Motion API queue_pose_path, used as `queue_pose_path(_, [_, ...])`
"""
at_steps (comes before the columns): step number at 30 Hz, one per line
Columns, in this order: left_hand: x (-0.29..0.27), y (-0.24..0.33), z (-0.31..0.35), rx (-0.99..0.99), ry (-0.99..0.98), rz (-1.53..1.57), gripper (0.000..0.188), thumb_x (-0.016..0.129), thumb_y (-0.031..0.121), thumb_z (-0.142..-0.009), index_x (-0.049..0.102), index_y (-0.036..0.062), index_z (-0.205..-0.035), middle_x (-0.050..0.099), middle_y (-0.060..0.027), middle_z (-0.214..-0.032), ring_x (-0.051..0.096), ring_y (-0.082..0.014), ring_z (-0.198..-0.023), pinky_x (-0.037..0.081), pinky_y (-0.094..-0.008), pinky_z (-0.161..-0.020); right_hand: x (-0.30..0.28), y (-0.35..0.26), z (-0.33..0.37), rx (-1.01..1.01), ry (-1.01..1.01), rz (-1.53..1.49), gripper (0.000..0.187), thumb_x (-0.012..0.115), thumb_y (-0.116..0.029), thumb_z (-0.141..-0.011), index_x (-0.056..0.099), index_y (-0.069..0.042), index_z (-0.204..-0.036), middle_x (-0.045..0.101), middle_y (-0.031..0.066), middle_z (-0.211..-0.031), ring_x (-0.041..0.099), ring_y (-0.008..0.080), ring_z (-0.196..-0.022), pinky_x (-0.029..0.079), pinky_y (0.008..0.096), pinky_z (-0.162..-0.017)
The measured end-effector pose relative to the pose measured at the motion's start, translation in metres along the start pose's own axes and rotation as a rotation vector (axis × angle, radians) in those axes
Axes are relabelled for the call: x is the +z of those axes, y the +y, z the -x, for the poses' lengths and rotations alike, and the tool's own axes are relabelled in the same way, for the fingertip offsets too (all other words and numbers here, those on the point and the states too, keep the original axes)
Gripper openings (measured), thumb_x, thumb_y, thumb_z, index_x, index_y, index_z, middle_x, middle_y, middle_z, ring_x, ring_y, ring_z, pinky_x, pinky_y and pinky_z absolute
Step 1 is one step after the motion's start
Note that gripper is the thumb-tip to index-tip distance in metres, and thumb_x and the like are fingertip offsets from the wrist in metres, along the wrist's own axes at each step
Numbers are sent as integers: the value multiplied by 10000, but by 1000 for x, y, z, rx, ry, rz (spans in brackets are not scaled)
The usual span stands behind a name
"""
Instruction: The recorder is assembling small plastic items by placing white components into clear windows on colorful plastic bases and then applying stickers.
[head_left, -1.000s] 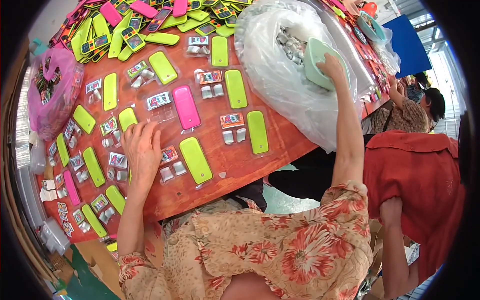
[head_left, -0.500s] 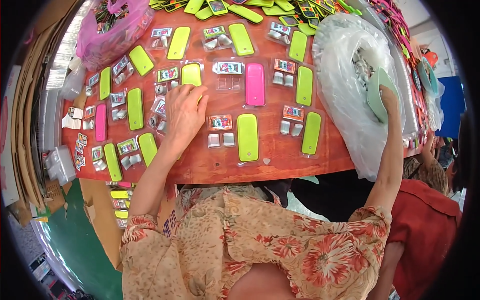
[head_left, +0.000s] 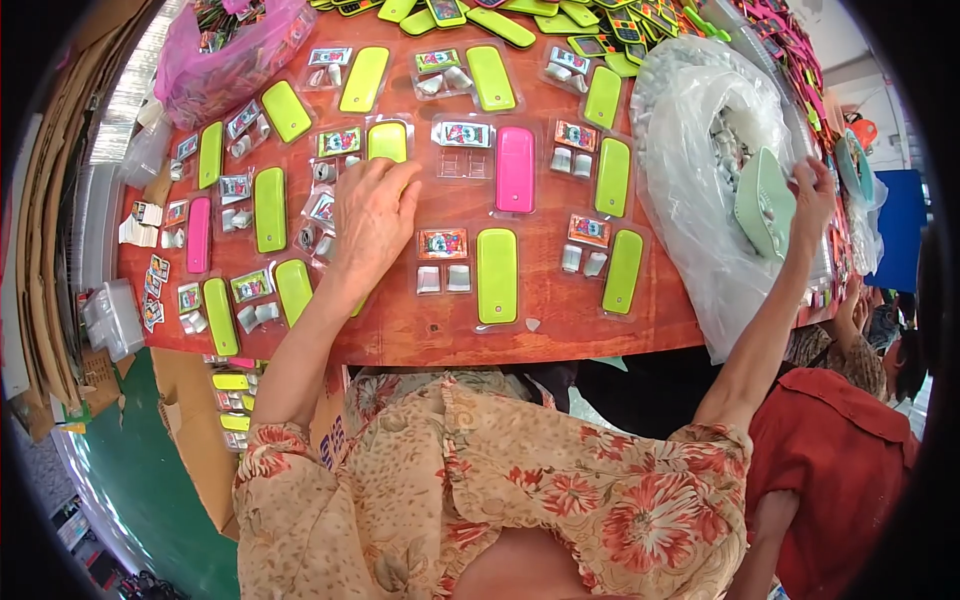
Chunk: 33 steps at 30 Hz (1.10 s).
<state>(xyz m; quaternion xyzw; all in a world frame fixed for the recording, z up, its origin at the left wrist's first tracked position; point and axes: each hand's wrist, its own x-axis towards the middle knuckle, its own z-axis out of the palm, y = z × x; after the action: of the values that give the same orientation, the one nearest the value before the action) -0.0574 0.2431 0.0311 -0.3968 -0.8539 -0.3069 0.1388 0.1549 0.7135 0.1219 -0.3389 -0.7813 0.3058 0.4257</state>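
Clear plastic packs (head_left: 463, 167) are lying in loose rows across the red table (head_left: 440, 338), most of them carrying a lime case (head_left: 386, 142), a small printed packet (head_left: 464, 134) and pale wrapped pieces (head_left: 458, 278); one in the middle is carrying a pink case (head_left: 515, 170), with red showing through its two little pockets. The left hand (head_left: 375, 215) is resting among them, its fingers half curled at the near end of a lime case, while the right hand (head_left: 815, 195) is hovering just right of a pale green basin (head_left: 763, 205), thumb and fingertips drawn nearly together. At this distance I cannot tell whether those tips are pinching a piece or whether the left fingers are gripping anything beneath them. The basin is sitting tilted in the mouth of a white plastic bag (head_left: 680, 130) heaped with silvery pieces (head_left: 728, 145), so a knock from the wrist or a slump of the film could be enough to send it toppling. The left forearm (head_left: 305, 350) is crossing low over neighbouring packs, and a quick sideways sweep could be dragging one out of line or jolting pieces from shallow pockets. Front-row packs are lying near the table's edge, where a catching floral sleeve (head_left: 285, 450) could be pulling one over the side
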Motion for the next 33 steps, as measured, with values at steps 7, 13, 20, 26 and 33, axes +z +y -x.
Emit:
queue_pose_path(7, [6, 7, 5, 15, -15, -37, 136, 603, 96, -708, 588, 76, -842, 532, -77, -756, 490, -258, -758, 368, -368, -713, 195, -136, 172, 19, -812, -510, 155, 592, -78, -752, 556, -30, -896, 562, 24, -729, 540, 88, -654, 450, 226, -615])
queue_pose_path(13, [-1, 3, 12, -58, -44, -16, 147, 600, 91, -718, 597, 72, -863, 559, -74, -806, 499, -266, -810, 376, -368, -742, 267, -136, 223, -333, -739, -278, 173, 602, -28, -720, 545, -17, -882, 561, 81, -735, 542, 167, -669, 432, 265, -597])
queue_pose_path(20, [5, -1, 10, -3, 9, -8, 160, 570, 87, -716, 603, 92, -873, 506, -68, -738, 464, -254, -770, 351, -371, -710, 268, -130, 219, -217, -647, -317, 168, 583, -73, -753, 605, -27, -913, 609, 102, -775, 543, 217, -754, 424, 303, -652])
queue_pose_path(26, [28, 9, -6, 122, 28, -117, 224, 496, 68, -710, 613, 72, -902, 494, -102, -756, 456, -261, -788, 341, -402, -694, 241, -122, 207, -617, -627, -80, 230, 494, 1, -789, 550, 4, -1013, 563, 154, -959, 553, 261, -822, 438, 328, -728])
queue_pose_path(33, [30, 17, -9, 132, -157, -290, 224, 488, 67, -712, 606, 56, -901, 496, -115, -785, 455, -265, -822, 337, -403, -701, 238, -125, 226, -872, -612, 136, 79, 475, -21, -684, 500, -17, -758, 484, 122, -792, 486, 262, -774, 414, 350, -656])
